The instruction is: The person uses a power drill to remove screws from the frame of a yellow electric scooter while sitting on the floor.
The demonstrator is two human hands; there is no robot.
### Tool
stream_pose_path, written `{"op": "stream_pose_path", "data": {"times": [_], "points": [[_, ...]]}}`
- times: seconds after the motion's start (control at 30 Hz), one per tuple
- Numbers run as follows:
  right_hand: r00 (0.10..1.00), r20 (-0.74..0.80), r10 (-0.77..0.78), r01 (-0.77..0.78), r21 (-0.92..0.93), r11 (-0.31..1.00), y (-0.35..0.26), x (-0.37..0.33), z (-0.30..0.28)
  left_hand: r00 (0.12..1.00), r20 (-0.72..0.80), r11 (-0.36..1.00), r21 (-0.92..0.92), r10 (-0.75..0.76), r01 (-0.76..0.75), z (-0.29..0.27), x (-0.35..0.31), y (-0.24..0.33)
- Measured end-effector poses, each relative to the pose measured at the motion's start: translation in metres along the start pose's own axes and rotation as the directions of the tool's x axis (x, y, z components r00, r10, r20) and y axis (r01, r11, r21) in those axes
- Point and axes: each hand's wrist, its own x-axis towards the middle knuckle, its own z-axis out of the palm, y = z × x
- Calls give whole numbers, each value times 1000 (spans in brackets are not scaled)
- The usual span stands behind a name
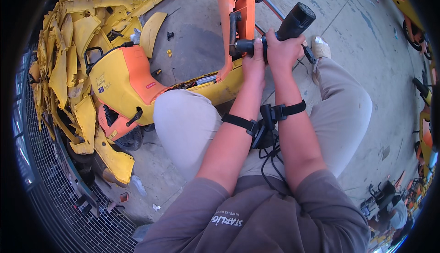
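A black cordless drill (295, 21) lies across both my hands, its chuck and thin bit pointing left at the front column of a yellow and orange scooter (112, 76). My right hand (285, 50) is wrapped round the drill's grip. Just left of it, my left hand (254, 65) is closed under the front of the drill, behind the chuck, thumb upward. Beside the bit stands the scooter's orange front panel (248, 10), with a dark part on its near edge. Whether the bit tip touches anything, I cannot tell.
A tall heap of broken yellow panels (68, 60) rises at the left, behind the scooter. Small loose pieces lie on the concrete floor (190, 33). Other yellow and orange scooters (405, 5) line the right edge. My knees flank the work, the left one against the scooter.
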Motion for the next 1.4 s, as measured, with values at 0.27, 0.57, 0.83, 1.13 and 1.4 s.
{"op": "stream_pose_path", "data": {"times": [0.27,0.57,0.83,1.13,1.4], "points": [[988,99,115,-129,148,981,-4,-13,-5,998,57,978,-211,18,-6,-4,5,-12],[991,127,49,-52,21,998,-11,-22,-5,995,98,931,-363,-12,47,-7,-3,-9],[995,97,19,-17,-13,1000,-16,-23,3,998,54,941,-335,-23,40,-7,-5,2],[994,106,22,-20,-13,1000,-19,-17,3,996,86,946,-323,2,26,-3,1,3],[997,73,-18,24,-83,996,-10,-20,5,999,32,948,-316,-43,51,-5,-2,-1]]}}
